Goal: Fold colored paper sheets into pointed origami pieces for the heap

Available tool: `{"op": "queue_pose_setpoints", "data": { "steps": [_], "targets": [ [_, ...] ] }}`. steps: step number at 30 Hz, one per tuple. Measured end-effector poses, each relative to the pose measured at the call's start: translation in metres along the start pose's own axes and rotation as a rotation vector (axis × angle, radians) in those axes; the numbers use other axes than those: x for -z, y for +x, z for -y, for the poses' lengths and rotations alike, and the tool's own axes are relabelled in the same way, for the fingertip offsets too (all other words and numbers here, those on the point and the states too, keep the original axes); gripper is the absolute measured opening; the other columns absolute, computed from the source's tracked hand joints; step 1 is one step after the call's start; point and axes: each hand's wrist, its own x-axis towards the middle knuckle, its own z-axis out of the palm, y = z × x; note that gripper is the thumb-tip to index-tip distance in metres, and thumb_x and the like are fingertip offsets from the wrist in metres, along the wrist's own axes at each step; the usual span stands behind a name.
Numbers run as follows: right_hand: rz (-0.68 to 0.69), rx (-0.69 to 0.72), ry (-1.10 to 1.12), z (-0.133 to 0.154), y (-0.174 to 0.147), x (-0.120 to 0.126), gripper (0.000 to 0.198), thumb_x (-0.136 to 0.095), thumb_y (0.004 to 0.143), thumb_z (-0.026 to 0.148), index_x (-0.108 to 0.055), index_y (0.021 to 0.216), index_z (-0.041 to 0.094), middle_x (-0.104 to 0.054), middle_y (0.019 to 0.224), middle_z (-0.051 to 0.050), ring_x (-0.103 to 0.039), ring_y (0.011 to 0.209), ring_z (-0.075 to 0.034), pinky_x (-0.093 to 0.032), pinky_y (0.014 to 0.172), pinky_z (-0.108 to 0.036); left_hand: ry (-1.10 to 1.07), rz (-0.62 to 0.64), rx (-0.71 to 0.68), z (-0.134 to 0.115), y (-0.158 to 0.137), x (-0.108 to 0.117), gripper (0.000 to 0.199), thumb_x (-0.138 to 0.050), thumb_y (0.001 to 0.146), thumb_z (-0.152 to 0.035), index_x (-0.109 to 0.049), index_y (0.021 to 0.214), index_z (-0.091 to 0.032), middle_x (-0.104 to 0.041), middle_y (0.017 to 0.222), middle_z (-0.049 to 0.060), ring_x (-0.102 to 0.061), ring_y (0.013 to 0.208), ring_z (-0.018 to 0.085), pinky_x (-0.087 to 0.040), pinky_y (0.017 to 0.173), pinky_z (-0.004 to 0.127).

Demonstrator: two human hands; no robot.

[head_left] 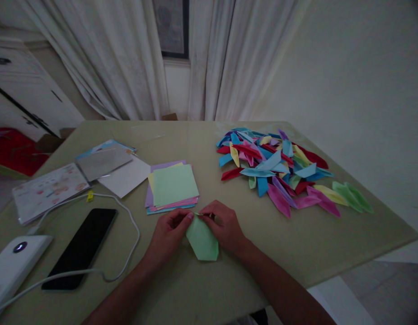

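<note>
1. Left hand (170, 230): thumb and forefinger pinch the top of a green paper (202, 241), on its 11 o'clock side.
2. Right hand (227, 225): its thumb and forefinger grip the same top edge, on the 1 o'clock side, close to the left fingertips.
3. The green paper is partly folded, narrow at the fingers and wider toward 6 o'clock. It is at the near middle of the table (191, 140), between both hands. It is the centre of the clock for everything below.
4. At 11 o'clock, just beyond the left hand, is a stack (175, 184) of square papers: light green on top, with yellow, purple, pink and blue edges showing.
5. Between 1 and 2 o'clock, a broad heap (270, 162) of folded papers in blue, red, pink, purple, yellow and green.
6. At 9 o'clock, a dark-screened phone (82, 248), a white cable (138, 232) crossing its near end. Farther left, a white power bank (19, 259).
7. Near 10 o'clock, a white sheet (129, 176) and a printed pack (53, 189).
8. At 12 o'clock, past the table, pale curtains (212, 58).
</note>
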Motion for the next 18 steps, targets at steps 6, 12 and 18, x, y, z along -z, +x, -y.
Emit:
{"op": "queue_pose_setpoints", "data": {
  "steps": [6, 12, 18],
  "targets": [
    [0.030, 0.363, -0.196, -0.004, -0.001, 0.004, 0.024, -0.060, 0.101, 0.013, -0.076, 0.117, 0.021, -0.074, 0.104, -0.011, -0.069, 0.094, -0.019, -0.059, 0.081, -0.031, -0.163, -0.015, 0.148, 0.002, -0.001, -0.001, 0.042, -0.087, 0.075, -0.053, -0.077, 0.089, -0.015, -0.078, 0.076, 0.005, -0.068, 0.067, 0.016, -0.053, 0.065, 0.024],
    [0.108, 0.375, -0.156, -0.004, 0.001, 0.010, 0.037, -0.058, 0.101, 0.010, -0.071, 0.134, 0.024, -0.072, 0.113, -0.011, -0.068, 0.102, -0.019, -0.059, 0.086, -0.030, -0.262, -0.016, 0.192, 0.004, 0.000, 0.000, 0.041, -0.089, 0.075, -0.052, -0.077, 0.091, -0.016, -0.079, 0.080, 0.006, -0.070, 0.068, 0.016, -0.055, 0.068, 0.024],
    [0.164, 0.413, -0.212, -0.007, 0.001, 0.014, 0.040, -0.056, 0.102, 0.011, -0.067, 0.139, 0.022, -0.069, 0.117, -0.013, -0.065, 0.104, -0.020, -0.059, 0.086, -0.032, -0.219, -0.021, 0.161, 0.005, 0.003, 0.003, 0.043, -0.087, 0.076, -0.054, -0.080, 0.093, -0.015, -0.079, 0.079, 0.006, -0.068, 0.066, 0.016, -0.053, 0.065, 0.024]
  ]
}}
